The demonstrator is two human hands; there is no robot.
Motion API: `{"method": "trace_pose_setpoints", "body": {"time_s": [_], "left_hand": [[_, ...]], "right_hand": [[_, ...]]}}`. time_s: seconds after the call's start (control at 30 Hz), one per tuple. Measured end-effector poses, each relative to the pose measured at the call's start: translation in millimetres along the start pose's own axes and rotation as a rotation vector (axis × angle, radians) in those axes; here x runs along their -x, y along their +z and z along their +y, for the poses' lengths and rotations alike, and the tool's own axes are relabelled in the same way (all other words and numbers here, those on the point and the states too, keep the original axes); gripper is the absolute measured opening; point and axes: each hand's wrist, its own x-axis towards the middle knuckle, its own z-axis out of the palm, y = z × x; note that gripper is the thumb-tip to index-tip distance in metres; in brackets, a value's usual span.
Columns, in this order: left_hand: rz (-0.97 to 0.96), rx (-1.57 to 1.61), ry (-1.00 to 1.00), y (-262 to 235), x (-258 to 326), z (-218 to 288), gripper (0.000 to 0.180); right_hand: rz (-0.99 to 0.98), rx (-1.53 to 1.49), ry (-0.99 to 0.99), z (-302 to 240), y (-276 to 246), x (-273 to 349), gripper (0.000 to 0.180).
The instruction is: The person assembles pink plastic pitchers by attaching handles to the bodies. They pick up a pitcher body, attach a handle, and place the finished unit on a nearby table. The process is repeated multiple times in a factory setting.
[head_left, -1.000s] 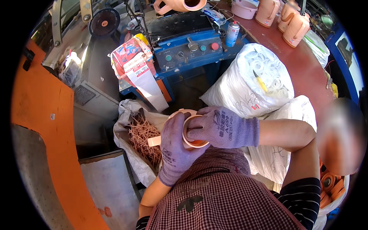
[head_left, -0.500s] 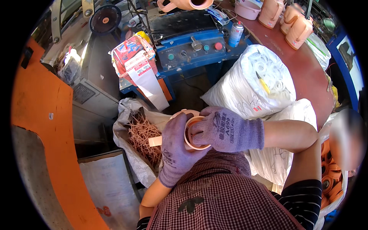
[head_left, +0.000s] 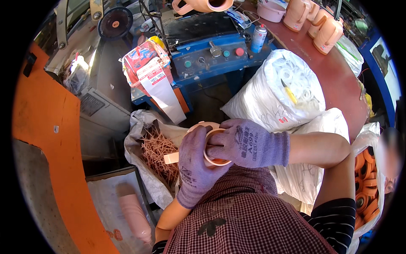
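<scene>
A ribbed pink cylinder (head_left: 136,216) had just appeared over the pale sheet (head_left: 101,203), down and left of the peach vessel (head_left: 217,162); whether it rested there or was moving was unclear. Work at the vessel's mouth seemed uninterrupted. The vessel sat at the person's waist, between both hands. Left hand (head_left: 196,165): closed around its side. Right hand (head_left: 245,142): fingers curled into its mouth, tips hidden; could not tell whether they gripped anything.
</scene>
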Motion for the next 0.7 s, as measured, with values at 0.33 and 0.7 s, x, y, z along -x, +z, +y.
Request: {"method": "trace_pose_setpoints", "body": {"time_s": [0.33, 0.7], "left_hand": [[-0.092, 0.039, 0.038, -3, -6, 1, 0.091], [0.103, 0.128, -0.273, -77, -1, -47, 0.081]], "right_hand": [[-0.442, -0.078, 0.045, 10, -21, -14, 0.013], [0.474, 0.279, 0.053, 108, -99, -70, 0.039]]}}
